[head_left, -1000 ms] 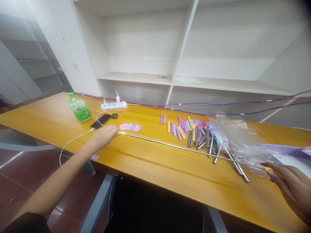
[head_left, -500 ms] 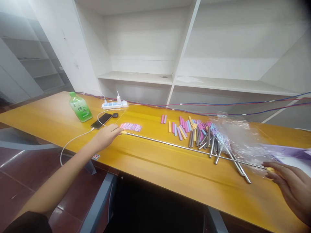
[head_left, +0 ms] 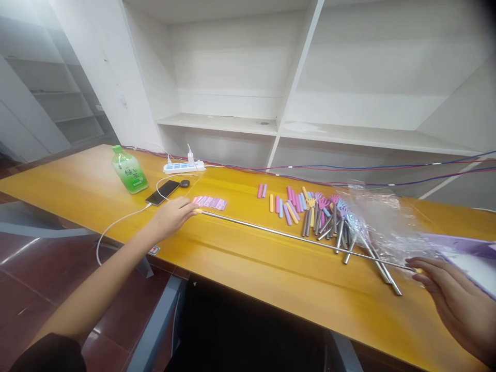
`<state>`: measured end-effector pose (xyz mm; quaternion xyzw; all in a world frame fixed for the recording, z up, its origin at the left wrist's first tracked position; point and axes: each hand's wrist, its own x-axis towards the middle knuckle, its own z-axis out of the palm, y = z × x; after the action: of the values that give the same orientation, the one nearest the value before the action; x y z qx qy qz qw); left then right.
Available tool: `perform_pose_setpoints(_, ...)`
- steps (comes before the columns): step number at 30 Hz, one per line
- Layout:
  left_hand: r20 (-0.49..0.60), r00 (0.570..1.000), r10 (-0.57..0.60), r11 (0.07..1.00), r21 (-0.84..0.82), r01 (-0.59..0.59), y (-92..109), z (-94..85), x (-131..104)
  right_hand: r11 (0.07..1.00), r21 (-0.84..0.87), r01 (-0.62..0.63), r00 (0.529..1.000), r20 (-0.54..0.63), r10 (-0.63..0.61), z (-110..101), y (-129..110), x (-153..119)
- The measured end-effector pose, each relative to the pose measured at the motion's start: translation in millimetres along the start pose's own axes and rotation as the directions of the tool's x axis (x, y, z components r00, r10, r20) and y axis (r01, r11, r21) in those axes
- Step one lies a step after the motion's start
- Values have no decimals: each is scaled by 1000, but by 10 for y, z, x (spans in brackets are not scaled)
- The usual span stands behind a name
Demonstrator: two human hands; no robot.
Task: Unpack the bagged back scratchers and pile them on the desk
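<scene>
A telescopic back scratcher point(head_left: 287, 233), a thin metal rod with yellow ends, stretches across the front of the table. My left hand point(head_left: 176, 214) pinches its yellow left end. My right hand point(head_left: 451, 289) is closed around the yellow right end, which the fingers mostly hide. Behind the rod lies a pile of short back scratchers point(head_left: 341, 214) with pink, purple, blue and yellow claw heads. Several coloured handle sleeves point(head_left: 287, 206) are spread to the left of that pile. Beyond my left fingertips sits a row of small pink and purple cards point(head_left: 211, 203).
Clear plastic bags point(head_left: 382, 217) cover part of the pile's right side, beside a purple-and-white package point(head_left: 465, 253). At left stand a green tea bottle point(head_left: 129, 170), a phone point(head_left: 163, 192) on a cable and a small black object point(head_left: 185, 183). A power strip point(head_left: 184, 167) lies behind.
My right hand has moved left toward my left hand, and the rod between them is slightly shorter. My left hand keeps its grip almost in place.
</scene>
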<state>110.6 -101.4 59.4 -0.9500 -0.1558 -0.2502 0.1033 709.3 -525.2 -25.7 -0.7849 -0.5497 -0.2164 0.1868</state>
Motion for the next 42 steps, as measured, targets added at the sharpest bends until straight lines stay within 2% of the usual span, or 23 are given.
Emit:
perform_pose_setpoints(3,5,1000,-24,1000,2,24,1,29,-5,992,109,60,998,17,-62,29,6,1)
perform_pose_setpoints(6,3,1000,-20,1000,6,20,73,97,3,989,95,114,993,-2,-114,-16,-198,90)
perform_pose_setpoints(11,-51,998,-31,999,-30,29,343,296,144,982,100,163,985,46,-168,-80,-839,399)
perform_pose_setpoints(15,-90,992,-87,995,-52,82,578,464,339,981,43,189,982,-21,-188,-36,-1328,643)
perform_pose_setpoints(19,-63,993,-97,990,-109,90,933,647,534,962,48,270,962,-60,-267,100,-1935,781)
perform_pose_setpoints(22,-84,978,-190,973,-151,176,1159,762,647,976,82,201,972,-138,-188,202,-2380,832)
perform_pose_setpoints(24,-89,966,-241,957,-188,222,1224,798,683,984,109,141,975,-186,-119,231,-2574,855)
perform_pose_setpoints(26,-66,965,-253,945,-231,232,1243,802,687,982,129,140,976,-184,-115,224,-2689,869)
perform_pose_setpoints(29,-33,970,-241,933,-283,222,1287,789,666,968,154,196,973,-155,-172,180,-2813,872)
perform_pose_setpoints(36,-12,969,-247,921,-315,230,1543,804,684,954,176,244,967,-124,-224,205,-3131,808)
perform_pose_setpoints(42,89,968,-235,943,-221,249,1487,721,667,966,152,207,973,73,-220,334,-3100,765)
